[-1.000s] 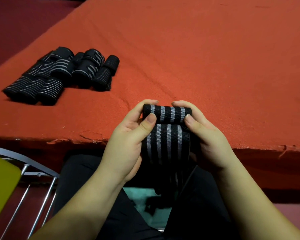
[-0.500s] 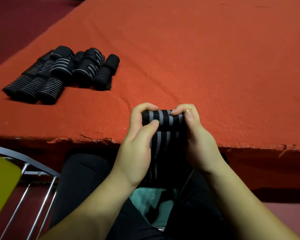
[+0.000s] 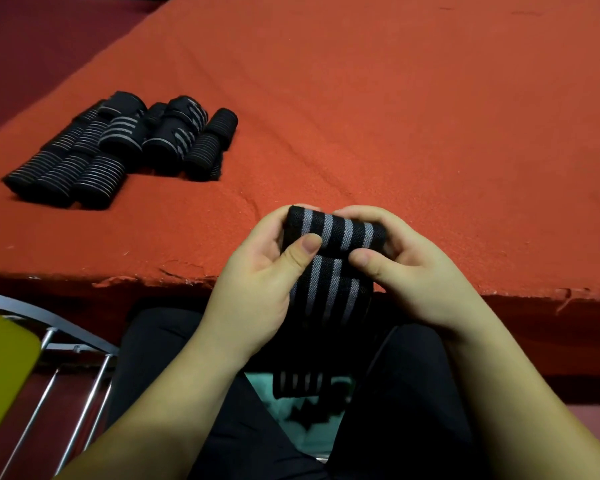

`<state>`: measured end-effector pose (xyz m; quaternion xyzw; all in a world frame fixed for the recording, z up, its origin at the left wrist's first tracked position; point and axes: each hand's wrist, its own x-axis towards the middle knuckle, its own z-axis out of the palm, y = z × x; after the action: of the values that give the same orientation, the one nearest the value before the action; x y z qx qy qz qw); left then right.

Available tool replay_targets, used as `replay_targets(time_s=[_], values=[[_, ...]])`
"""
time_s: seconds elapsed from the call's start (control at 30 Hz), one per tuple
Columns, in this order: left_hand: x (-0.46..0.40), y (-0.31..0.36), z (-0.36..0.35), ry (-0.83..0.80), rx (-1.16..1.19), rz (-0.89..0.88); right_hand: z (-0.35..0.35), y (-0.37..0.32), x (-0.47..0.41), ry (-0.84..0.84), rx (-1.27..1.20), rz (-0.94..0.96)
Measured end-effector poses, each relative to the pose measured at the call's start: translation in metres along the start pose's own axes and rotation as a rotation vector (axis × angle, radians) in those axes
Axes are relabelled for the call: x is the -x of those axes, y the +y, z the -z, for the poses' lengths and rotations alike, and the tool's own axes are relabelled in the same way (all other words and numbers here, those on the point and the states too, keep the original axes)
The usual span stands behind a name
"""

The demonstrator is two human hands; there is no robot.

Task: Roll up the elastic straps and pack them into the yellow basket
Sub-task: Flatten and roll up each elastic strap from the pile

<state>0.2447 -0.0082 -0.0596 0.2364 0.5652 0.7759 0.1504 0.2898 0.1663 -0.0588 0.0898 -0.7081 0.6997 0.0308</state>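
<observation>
A black elastic strap with grey stripes (image 3: 333,233) is partly rolled at the near edge of the red table. My left hand (image 3: 257,292) grips the roll's left end, thumb pressed on its front. My right hand (image 3: 406,268) grips the right end, thumb against the seam below the roll. The unrolled tail (image 3: 323,306) hangs down over the table edge toward my lap. Several finished black rolls (image 3: 118,147) lie in a cluster on the table at the left. A yellow object (image 3: 0,379), perhaps the basket, shows at the lower left edge.
The red felt-covered table (image 3: 395,116) stretches far and right. A metal chair frame (image 3: 66,344) stands beside my left leg under the yellow object. My dark-trousered legs (image 3: 388,427) fill the bottom of the view.
The roll has turned and thickened between my hands. More of the hanging tail has been drawn up. My thumbs have shifted on the front. The finished rolls have not moved.
</observation>
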Motion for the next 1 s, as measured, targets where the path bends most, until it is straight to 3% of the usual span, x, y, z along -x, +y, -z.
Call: replay_targets(time_s=[0.2,0.37,0.47,0.53,0.6,0.67,0.73,0.9,1.0], values=[[0.0,-0.002,-0.001,0.015,0.111,-0.001,-0.007,-0.001,-0.001,0.026,-0.064,0.016],[-0.002,-0.004,0.002,-0.065,0.3,0.037,-0.016,0.003,-0.001,-0.038,-0.579,-0.052],[-0.001,-0.007,0.003,-0.117,0.419,0.056,-0.017,0.005,-0.004,-0.052,-0.681,-0.04],[-0.001,-0.008,0.003,-0.158,0.449,0.042,-0.02,0.006,-0.005,0.016,-0.617,-0.028],[0.0,-0.008,0.002,-0.158,0.443,0.047,-0.021,0.007,-0.004,0.118,-0.367,-0.021],[0.001,-0.009,0.002,-0.03,0.257,0.061,-0.024,0.006,-0.002,0.169,-0.045,0.066],[0.0,-0.009,0.0,0.084,0.024,0.07,-0.025,0.006,-0.002,0.166,0.109,0.134],[-0.001,-0.007,0.005,0.086,0.011,0.227,-0.021,0.01,0.001,0.154,0.285,0.175],[0.001,-0.008,0.005,0.073,0.025,0.215,-0.018,0.011,0.001,0.155,0.164,0.062]])
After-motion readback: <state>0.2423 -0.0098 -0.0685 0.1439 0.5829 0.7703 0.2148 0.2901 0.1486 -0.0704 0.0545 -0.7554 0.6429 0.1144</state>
